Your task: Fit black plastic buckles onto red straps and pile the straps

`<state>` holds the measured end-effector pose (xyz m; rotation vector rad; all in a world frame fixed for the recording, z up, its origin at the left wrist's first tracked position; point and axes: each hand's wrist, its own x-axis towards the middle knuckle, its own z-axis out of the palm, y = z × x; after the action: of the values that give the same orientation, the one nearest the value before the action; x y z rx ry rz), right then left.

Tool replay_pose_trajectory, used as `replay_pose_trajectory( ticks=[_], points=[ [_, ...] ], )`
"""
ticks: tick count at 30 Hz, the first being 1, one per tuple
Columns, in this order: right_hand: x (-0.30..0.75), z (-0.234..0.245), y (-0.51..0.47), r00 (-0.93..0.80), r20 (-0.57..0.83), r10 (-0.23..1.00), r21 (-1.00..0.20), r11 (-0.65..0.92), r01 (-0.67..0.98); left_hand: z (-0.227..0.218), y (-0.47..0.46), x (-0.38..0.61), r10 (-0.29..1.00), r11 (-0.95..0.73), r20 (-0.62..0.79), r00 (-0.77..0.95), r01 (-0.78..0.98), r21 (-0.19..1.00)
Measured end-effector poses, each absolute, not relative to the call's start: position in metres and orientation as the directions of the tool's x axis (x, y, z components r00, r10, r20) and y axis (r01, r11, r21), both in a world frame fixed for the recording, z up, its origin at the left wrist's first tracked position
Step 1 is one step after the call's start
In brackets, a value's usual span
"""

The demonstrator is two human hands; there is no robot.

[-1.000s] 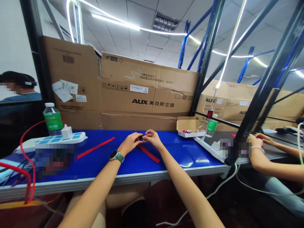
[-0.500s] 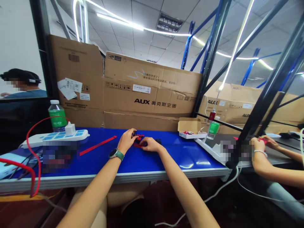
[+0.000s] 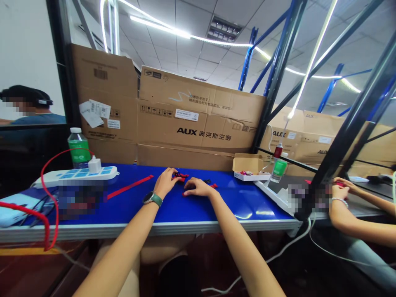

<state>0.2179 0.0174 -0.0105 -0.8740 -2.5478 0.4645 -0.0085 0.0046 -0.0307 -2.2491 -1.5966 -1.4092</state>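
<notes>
My left hand (image 3: 166,182), with a green-strapped watch on the wrist, is closed in a pinch on a small red and black piece (image 3: 182,177), perhaps a strap with a buckle. To its right, my right hand (image 3: 197,187) is curled low over the table. A bit of red strap (image 3: 185,194) shows at its thumb tip, and the palm hides the rest. More red (image 3: 215,186) shows by the right wrist. A small black part (image 3: 207,181) lies just behind that hand. Left of my hands, a flat red strap (image 3: 130,187) lies on the blue tabletop (image 3: 130,210).
A power strip (image 3: 77,175) with a white plug and a water bottle (image 3: 78,148) stand at the left. An open small box (image 3: 251,176) holds little items at the back right. Cardboard (image 3: 198,119) walls the rear. Beyond a dark post, another person's hands (image 3: 340,189) hold something red.
My right hand has drawn slightly away from the red and black piece, leaving a gap between my hands. Red now shows by my right wrist. The view has shifted a little.
</notes>
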Motion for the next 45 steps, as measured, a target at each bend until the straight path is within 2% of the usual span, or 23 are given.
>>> replay_pose_trajectory(
  ticks=[5, 11, 16, 21, 23, 26, 29, 31, 34, 40, 45],
  points=[
    [0.22, -0.019, 0.029, -0.712, 0.174, 0.68, -0.455, 0.697, 0.555, -0.034, 0.008, -0.009, 0.728, -0.521, 0.675, 0.119, 0.736, 0.433],
    [0.219, -0.02, 0.028, -0.707, 0.265, 0.655, -0.469, 0.729, 0.499, -0.035, 0.008, -0.009, 0.721, -0.527, 0.68, 0.131, 0.741, 0.416],
    [0.228, -0.018, 0.03, -0.711, 0.243, 0.66, -0.411, 0.733, 0.541, -0.034, 0.005, -0.009, 0.758, -0.452, 0.65, 0.059, 0.767, 0.456],
    [0.225, -0.021, 0.034, -0.712, 0.186, 0.677, -0.353, 0.722, 0.595, -0.033, 0.005, -0.008, 0.752, -0.448, 0.656, 0.06, 0.776, 0.443],
    [0.223, -0.019, 0.03, -0.714, 0.234, 0.66, -0.276, 0.749, 0.602, -0.034, 0.006, -0.008, 0.751, -0.446, 0.657, 0.06, 0.78, 0.438],
    [0.217, -0.013, 0.02, -0.737, 0.28, 0.615, -0.072, 0.779, 0.623, -0.035, 0.008, -0.008, 0.753, -0.443, 0.655, 0.066, 0.787, 0.429],
    [0.206, -0.011, 0.011, -0.739, 0.246, 0.628, 0.132, 0.733, 0.667, -0.036, 0.009, -0.007, 0.757, -0.442, 0.65, 0.074, 0.79, 0.424],
    [0.199, -0.013, 0.007, -0.702, 0.255, 0.665, 0.196, 0.675, 0.711, -0.036, 0.009, -0.007, 0.764, -0.447, 0.641, 0.079, 0.781, 0.437],
    [0.196, -0.017, 0.006, -0.667, 0.313, 0.676, 0.17, 0.651, 0.739, -0.037, 0.01, -0.007, 0.772, -0.491, 0.625, 0.117, 0.734, 0.469],
    [0.201, -0.012, 0.009, -0.549, 0.517, 0.657, -0.07, 0.671, 0.738, -0.034, 0.011, -0.004, 0.789, -0.548, 0.595, 0.151, 0.609, 0.574],
    [0.197, -0.015, 0.012, -0.547, 0.614, 0.569, -0.064, 0.726, 0.684, -0.031, 0.006, 0.001, 0.786, -0.588, 0.592, 0.178, 0.51, 0.628]
  ],
)
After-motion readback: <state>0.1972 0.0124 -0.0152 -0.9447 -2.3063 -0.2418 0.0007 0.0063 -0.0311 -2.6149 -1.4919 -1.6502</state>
